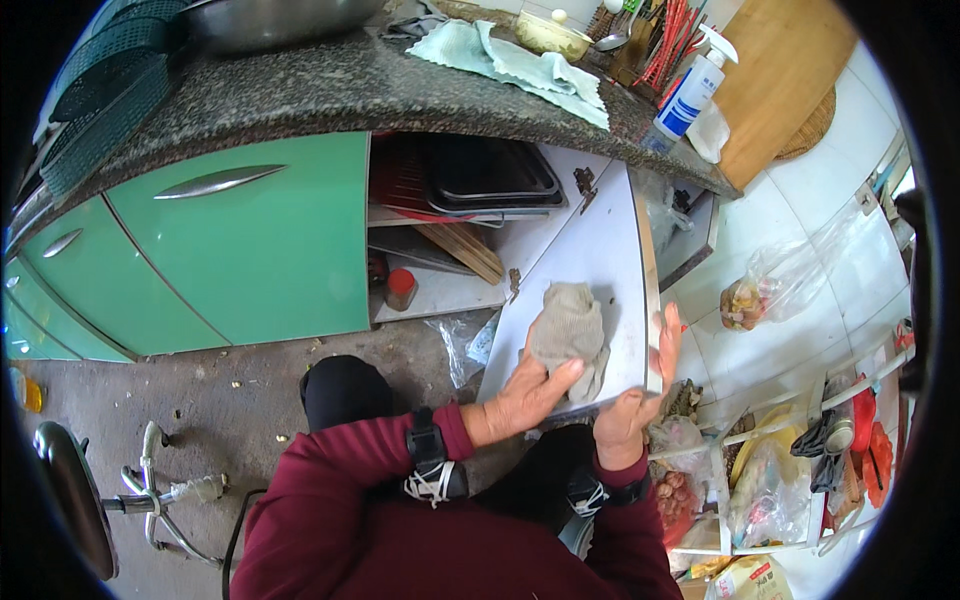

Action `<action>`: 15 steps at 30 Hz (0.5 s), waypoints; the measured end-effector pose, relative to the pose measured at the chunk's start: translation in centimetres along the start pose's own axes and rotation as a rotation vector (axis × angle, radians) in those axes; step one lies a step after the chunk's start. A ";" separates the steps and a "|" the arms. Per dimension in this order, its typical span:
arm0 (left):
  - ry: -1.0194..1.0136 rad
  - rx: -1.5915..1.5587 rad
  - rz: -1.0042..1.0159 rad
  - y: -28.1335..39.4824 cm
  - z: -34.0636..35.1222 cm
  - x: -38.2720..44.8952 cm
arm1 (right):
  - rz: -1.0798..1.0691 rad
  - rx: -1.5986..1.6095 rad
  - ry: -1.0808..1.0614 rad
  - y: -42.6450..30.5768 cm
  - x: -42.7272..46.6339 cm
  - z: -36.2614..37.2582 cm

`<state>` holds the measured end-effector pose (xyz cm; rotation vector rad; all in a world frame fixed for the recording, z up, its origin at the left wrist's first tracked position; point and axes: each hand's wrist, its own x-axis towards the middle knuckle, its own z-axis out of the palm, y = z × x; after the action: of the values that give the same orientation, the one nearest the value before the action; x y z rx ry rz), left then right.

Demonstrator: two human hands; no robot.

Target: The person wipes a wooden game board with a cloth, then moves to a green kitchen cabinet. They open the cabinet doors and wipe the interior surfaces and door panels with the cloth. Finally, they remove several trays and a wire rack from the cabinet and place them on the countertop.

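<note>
My left hand point(536, 386) presses a crumpled grey ribbed cloth point(568, 322) flat against the white inner face of an open cabinet door point(600, 262). The thumb lies over the cloth's lower part, and most of the fingers are hidden beneath it. At the door's free edge is my right hand point(634, 412), its thumb by the lower corner and its fingers stretched up along the outer side. Behind the door, the open cabinet shows dark baking trays point(487, 169) on a shelf. Below them are wooden slats point(469, 251) and a red-lidded jar point(401, 289).
A speckled stone countertop point(315, 82) overhangs the cabinets, bearing a pale green cloth point(517, 67) and a spray bottle point(690, 86). On the right, a white rack point(724, 487) holds bags. A wheeled chair base point(154, 502) stands at left; a plastic bag point(457, 345) lies beneath the door.
</note>
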<state>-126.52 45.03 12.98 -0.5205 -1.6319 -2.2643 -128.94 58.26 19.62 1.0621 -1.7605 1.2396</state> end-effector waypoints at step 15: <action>0.165 0.384 0.206 -1.9 -2.6 18.7 | -0.006 -0.014 -0.053 0.6 -0.1 -1.5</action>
<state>-144.34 42.53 19.15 -0.3739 -1.7767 -1.7414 -129.33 59.86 19.75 1.1011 -1.8023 1.2042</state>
